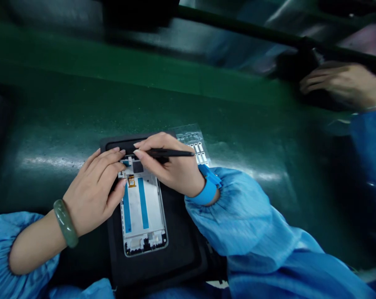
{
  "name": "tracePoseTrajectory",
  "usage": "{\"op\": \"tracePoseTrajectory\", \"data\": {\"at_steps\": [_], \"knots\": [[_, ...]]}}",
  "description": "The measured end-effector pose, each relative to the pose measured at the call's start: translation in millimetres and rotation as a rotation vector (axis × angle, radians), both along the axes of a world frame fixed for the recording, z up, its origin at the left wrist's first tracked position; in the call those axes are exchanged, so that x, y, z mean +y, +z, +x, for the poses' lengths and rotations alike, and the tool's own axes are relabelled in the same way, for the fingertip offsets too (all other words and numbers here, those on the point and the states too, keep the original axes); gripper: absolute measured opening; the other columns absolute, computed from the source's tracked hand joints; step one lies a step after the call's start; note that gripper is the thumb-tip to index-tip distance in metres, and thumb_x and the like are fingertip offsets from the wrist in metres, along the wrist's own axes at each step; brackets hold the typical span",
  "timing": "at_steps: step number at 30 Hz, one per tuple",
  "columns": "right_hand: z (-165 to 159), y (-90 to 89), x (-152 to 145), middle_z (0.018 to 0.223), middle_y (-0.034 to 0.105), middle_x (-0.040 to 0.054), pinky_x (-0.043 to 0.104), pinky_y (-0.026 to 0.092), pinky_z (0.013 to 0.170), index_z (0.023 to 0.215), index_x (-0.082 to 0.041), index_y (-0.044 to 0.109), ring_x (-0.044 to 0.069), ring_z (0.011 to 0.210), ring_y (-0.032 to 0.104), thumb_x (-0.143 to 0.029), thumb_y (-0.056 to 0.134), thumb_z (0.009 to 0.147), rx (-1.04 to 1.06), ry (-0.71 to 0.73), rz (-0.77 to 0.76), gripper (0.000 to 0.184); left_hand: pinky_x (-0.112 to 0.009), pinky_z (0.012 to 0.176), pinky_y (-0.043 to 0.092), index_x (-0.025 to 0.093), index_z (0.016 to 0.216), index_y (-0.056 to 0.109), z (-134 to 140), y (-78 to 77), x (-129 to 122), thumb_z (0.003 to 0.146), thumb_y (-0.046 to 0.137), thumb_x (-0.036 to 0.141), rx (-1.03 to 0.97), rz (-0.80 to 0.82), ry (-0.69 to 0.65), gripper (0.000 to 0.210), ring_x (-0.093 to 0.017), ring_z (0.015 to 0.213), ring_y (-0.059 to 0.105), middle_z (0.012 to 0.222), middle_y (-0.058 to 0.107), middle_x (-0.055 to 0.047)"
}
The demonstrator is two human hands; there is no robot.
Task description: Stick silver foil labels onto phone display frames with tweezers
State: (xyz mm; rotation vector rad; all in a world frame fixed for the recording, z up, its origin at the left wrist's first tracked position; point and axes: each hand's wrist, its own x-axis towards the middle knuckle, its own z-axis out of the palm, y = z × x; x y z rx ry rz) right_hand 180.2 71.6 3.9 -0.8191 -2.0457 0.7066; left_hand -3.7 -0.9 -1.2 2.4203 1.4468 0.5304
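An opened phone body [151, 203] lies face down on a black tray [184, 245], its pale inner side showing two blue strips and a small orange flex cable [131, 181]. My left hand [96, 182] rests over the phone's upper left edge, fingers stretched out and thumb apart, touching the frame. In my right hand [172, 166], thumb and fingers pinch slim black tweezers [175, 153] above the phone's top end. Their back end points right; the tips are hidden by my fingers.
A clear sheet with rows of small white pieces [200, 151] lies beyond my right wrist, partly under the tray's edge. Green matting [66, 112] covers the bench. At the right, another person's blurred hand [346, 85] is near a dark object. A dark rail [238, 27] runs across the back.
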Motion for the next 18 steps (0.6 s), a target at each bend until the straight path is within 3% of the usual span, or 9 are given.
{"op": "tracePoseTrajectory", "data": {"at_steps": [3,9,12,18], "knots": [[1.1,-0.5,0.8,0.079,0.063,-0.0003,0.02,0.051,0.065,0.083,-0.018,0.056,0.009,0.072,0.061,-0.02,0.06,0.082,0.001,-0.028,-0.025,0.004,-0.047,0.105,0.035,0.013,0.105,0.049,0.0,0.0,-0.5,0.085,0.048,0.018,-0.001,0.006,-0.001,0.021,-0.024,0.124,0.041,0.121,0.052,-0.014],[-1.2,-1.4,0.6,0.081,0.064,0.0012,0.021,0.051,0.072,0.084,-0.016,0.056,0.01,0.079,0.061,-0.018,0.06,0.082,-0.03,0.046,0.022,0.005,-0.047,0.105,0.035,0.013,0.105,0.049,0.3,1.3,-0.1,0.085,0.048,0.019,-0.003,-0.008,-0.006,0.021,-0.024,0.125,0.041,0.119,0.052,-0.013],[-1.9,0.0,-1.3,0.082,0.064,0.0007,0.021,0.051,0.072,0.084,-0.017,0.056,0.01,0.079,0.061,-0.018,0.059,0.083,-0.041,0.007,0.03,0.004,-0.047,0.104,0.035,0.013,0.104,0.049,0.9,1.5,0.2,0.085,0.048,0.019,0.0,-0.003,0.001,0.02,-0.024,0.124,0.042,0.119,0.053,-0.013],[0.4,2.7,-0.7,0.078,0.061,-0.0016,0.019,0.049,0.061,0.081,-0.018,0.056,0.007,0.067,0.059,-0.02,0.058,0.083,-0.011,-0.069,-0.103,0.004,-0.047,0.106,0.034,0.013,0.104,0.049,0.8,0.7,0.1,0.085,0.048,0.02,0.0,-0.006,0.002,0.02,-0.024,0.125,0.041,0.122,0.052,-0.013]]}}
